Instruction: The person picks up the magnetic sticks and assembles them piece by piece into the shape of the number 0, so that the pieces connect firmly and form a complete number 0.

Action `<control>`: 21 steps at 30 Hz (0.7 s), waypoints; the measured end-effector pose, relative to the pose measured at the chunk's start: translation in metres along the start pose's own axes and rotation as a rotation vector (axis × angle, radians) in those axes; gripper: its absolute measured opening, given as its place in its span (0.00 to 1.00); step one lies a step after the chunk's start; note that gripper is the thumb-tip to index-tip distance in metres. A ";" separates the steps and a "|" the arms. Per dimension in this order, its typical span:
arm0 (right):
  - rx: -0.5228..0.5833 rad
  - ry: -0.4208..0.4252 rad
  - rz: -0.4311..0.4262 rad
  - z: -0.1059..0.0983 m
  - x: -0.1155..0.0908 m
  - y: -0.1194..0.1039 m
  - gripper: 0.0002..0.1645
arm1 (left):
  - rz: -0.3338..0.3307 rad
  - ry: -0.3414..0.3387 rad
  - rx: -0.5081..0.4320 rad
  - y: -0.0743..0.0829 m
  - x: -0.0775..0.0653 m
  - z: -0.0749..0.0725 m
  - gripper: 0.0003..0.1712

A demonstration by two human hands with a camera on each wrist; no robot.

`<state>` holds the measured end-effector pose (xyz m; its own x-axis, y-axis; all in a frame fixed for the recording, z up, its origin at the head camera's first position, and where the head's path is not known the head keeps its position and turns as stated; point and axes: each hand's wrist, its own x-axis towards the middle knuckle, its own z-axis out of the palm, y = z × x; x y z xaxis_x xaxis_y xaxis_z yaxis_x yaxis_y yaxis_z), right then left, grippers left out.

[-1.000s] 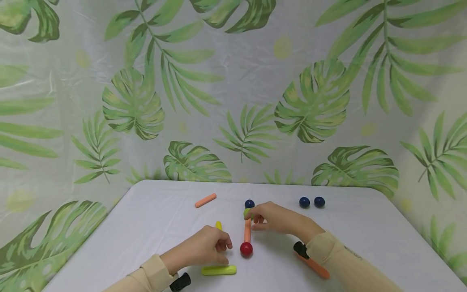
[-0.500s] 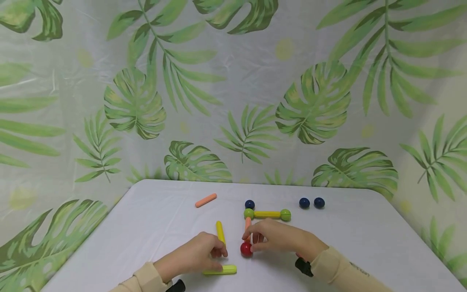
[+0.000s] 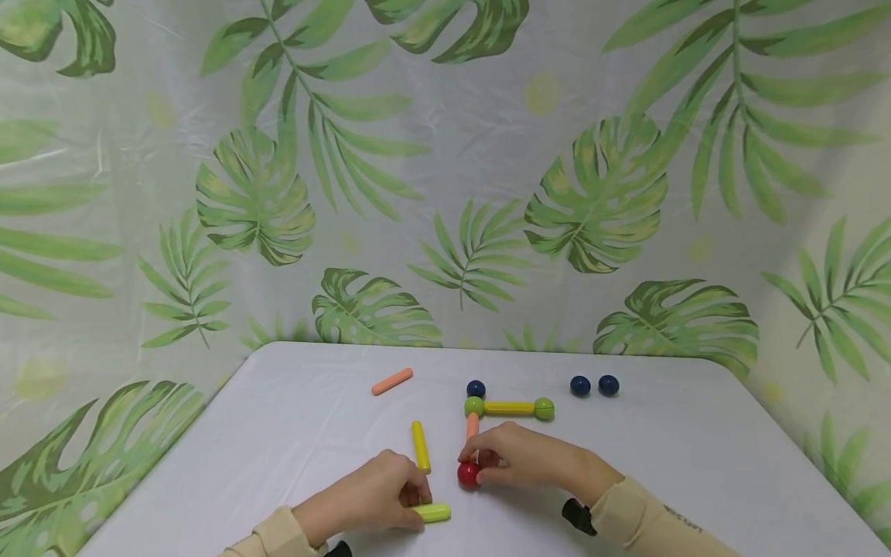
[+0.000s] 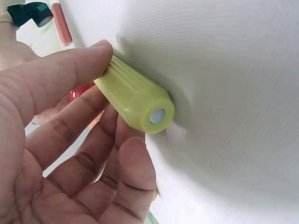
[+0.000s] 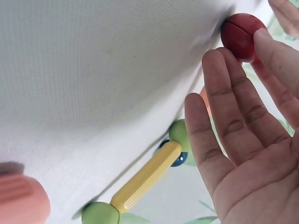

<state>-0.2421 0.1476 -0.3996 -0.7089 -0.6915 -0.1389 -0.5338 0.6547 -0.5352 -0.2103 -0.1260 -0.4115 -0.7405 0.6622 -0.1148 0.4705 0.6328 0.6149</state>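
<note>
My left hand (image 3: 380,495) pinches a lime-green ribbed rod (image 4: 133,91) between thumb and fingers, close over the white table; a pale metal disc shows in the rod's end. My right hand (image 3: 524,461) holds a red ball (image 5: 243,33) between thumb and fingers. From that ball an orange rod (image 3: 472,426) runs back to a green ball (image 3: 474,407), partly hidden by the right hand. A yellow rod (image 3: 510,408) joins this ball to another green ball (image 3: 544,408) on the right. A dark blue ball (image 3: 476,388) sits just behind the first green ball.
A loose yellow rod (image 3: 421,447) lies just beyond the left hand. An orange rod (image 3: 392,381) lies at the back left, and two dark blue balls, one of them the right ball (image 3: 609,385), stand at the back right. Another orange rod (image 5: 21,199) shows near the right wrist.
The right hand has come from the green ball toward me and now grips the red ball. The left hand has lowered toward me and taken hold of the lime-green rod.
</note>
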 end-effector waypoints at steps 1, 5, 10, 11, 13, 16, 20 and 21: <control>0.001 0.002 0.001 0.000 0.000 0.000 0.17 | -0.009 0.003 0.003 0.004 -0.002 -0.001 0.09; 0.002 0.010 -0.006 0.000 0.000 0.001 0.16 | -0.022 0.009 0.014 0.010 -0.005 0.000 0.08; 0.004 0.018 -0.011 0.000 0.000 0.002 0.16 | -0.013 0.011 -0.061 0.009 -0.004 0.005 0.08; 0.007 0.018 -0.010 0.001 0.000 0.002 0.16 | -0.013 0.011 -0.089 0.009 -0.005 0.006 0.09; 0.012 0.022 -0.010 0.001 0.000 0.003 0.16 | -0.013 0.011 -0.152 0.010 -0.005 0.009 0.09; 0.025 0.026 -0.011 0.002 -0.001 0.004 0.15 | -0.019 0.008 -0.231 0.010 -0.006 0.013 0.08; 0.037 0.030 -0.016 0.002 -0.001 0.005 0.15 | -0.039 0.009 -0.291 0.010 -0.005 0.019 0.07; 0.039 0.030 -0.015 0.002 -0.001 0.005 0.15 | -0.050 0.009 -0.309 0.010 -0.005 0.020 0.06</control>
<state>-0.2429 0.1514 -0.4034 -0.7147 -0.6913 -0.1063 -0.5263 0.6317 -0.5692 -0.1921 -0.1151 -0.4202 -0.7641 0.6286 -0.1451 0.2658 0.5118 0.8170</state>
